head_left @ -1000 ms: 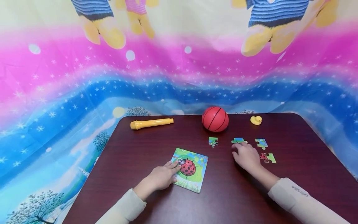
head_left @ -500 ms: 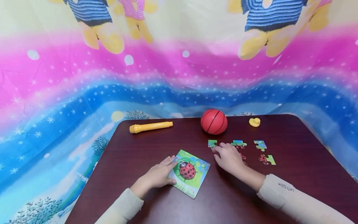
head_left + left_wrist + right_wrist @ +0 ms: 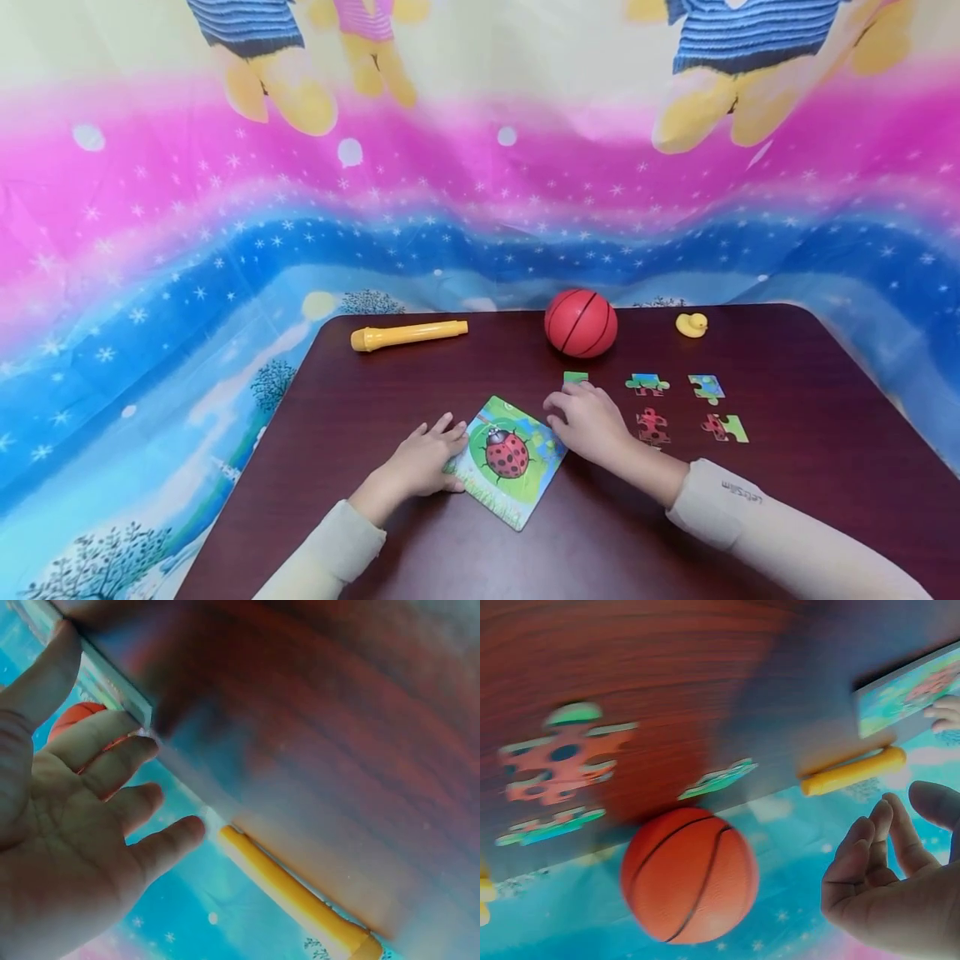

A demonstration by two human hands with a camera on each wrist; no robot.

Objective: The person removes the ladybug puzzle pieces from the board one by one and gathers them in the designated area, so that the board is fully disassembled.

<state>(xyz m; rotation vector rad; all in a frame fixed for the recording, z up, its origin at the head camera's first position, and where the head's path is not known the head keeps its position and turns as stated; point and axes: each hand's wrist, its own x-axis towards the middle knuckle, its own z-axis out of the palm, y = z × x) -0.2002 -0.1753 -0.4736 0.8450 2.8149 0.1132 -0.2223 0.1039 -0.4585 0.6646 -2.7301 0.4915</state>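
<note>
A square ladybug picture board (image 3: 510, 457) lies turned cornerwise on the dark table in the head view. My left hand (image 3: 415, 461) is at its left side, fingers spread and fingertips right at the edge; the left wrist view shows the palm and mostly straight fingers beside the board (image 3: 112, 681). At the board's right corner is my right hand (image 3: 596, 427), its fingers loosely bent. Nothing shows between thumb and fingers of the right hand (image 3: 900, 892) in the right wrist view. Beyond it, a green puzzle piece (image 3: 576, 377) is partly hidden.
Several more jigsaw pieces lie to the right, including a blue-green piece (image 3: 647, 384), a red spotted piece (image 3: 652, 423) and a red-and-green piece (image 3: 726, 427). Along the back stand a red basketball (image 3: 581, 323), a yellow toy microphone (image 3: 409, 335) and a rubber duck (image 3: 691, 325).
My right hand has moved left from above the puzzle pieces to the board's corner. The board has turned, and my left hand has slid off its face to its edge.
</note>
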